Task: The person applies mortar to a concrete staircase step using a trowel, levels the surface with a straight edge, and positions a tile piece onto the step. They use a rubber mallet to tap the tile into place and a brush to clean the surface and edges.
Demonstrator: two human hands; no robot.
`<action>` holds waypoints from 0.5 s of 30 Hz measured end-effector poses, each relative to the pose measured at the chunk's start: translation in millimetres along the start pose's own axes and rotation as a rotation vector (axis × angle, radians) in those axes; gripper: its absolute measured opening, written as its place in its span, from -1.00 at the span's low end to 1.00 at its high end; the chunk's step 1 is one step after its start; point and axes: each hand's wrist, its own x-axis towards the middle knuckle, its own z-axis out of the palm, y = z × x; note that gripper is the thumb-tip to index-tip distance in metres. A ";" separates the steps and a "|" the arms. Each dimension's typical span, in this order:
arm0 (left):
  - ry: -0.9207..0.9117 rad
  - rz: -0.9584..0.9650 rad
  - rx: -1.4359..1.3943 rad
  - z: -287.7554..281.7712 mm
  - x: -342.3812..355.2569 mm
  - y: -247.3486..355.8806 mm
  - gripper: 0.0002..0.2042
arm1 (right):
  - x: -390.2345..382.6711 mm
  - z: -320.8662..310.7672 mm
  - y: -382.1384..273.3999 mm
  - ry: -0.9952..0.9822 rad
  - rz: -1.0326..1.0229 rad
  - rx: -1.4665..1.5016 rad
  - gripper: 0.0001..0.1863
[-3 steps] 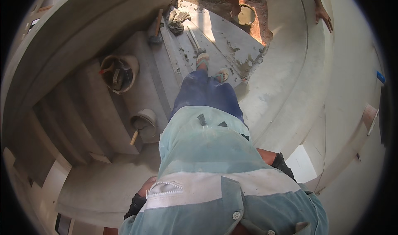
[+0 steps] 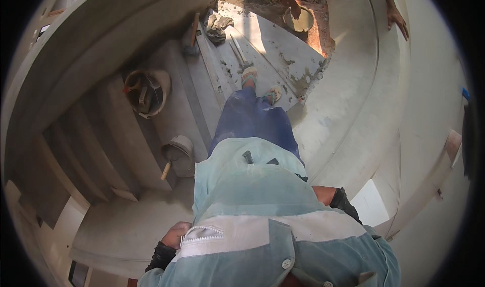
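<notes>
My left hand (image 2: 176, 234), with a black cuff at the wrist, is beside the left side of my pale green shirt (image 2: 247, 186), next to a white zipped pocket. Its fingers are mostly tucked from sight, so their grip is unclear. On the other side, my right hand (image 2: 324, 194) rests against the shirt at my hip, its fingers hidden behind the cloth. Left of my legs, a bucket (image 2: 180, 148) lies tilted on a step, with a yellow-handled tool (image 2: 165, 171) at its mouth. A larger bucket (image 2: 162, 79) on the stairs above holds tools.
A mallet (image 2: 193, 34), crumpled cloth (image 2: 217, 26) and long metal tool (image 2: 239, 49) lie on the mortar-spotted landing (image 2: 275, 41) by my sandalled feet. Beyond, another person's hand (image 2: 295, 12) reaches a mortar bucket (image 2: 303, 20); a second hand (image 2: 397, 23) touches the curved wall (image 2: 364, 95).
The view has shifted slightly. My left hand shows more beside the shirt. The other person's hand at the mortar bucket has moved a little.
</notes>
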 end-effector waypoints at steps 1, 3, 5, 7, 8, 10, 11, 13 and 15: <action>-0.022 0.047 0.160 0.5 -0.3 20.5 -0.71 | 7.9 -3.9 19.4 -0.029 0.017 -0.096 -0.52; -0.050 0.036 0.319 23.4 16.8 62.0 -0.76 | 28.9 -32.7 -14.2 -0.094 0.267 -0.196 -0.59; -0.051 0.080 0.526 52.1 40.4 84.8 -0.78 | 46.3 -46.1 -13.6 -0.035 0.365 -0.160 -0.62; -0.091 0.125 0.627 42.8 75.8 99.1 -0.82 | 72.2 -44.7 22.8 0.168 0.290 -0.013 -0.60; -0.098 0.133 0.665 30.3 86.3 109.4 -0.82 | 86.5 -42.4 35.8 0.191 0.229 -0.050 -0.63; -0.112 0.134 0.714 15.8 100.8 126.9 -0.80 | 103.5 -35.3 49.4 0.214 0.128 -0.126 -0.69; -0.100 0.081 0.840 35.5 102.2 146.9 -0.77 | 97.2 -39.1 16.7 0.242 0.087 0.059 -0.80; -0.029 -0.033 1.009 33.1 119.3 176.8 -0.75 | 98.6 -47.9 35.7 0.168 0.010 0.186 -0.84; 0.024 -0.103 0.842 32.2 129.2 189.4 -0.69 | 90.6 -56.8 34.1 0.080 -0.023 0.596 -0.80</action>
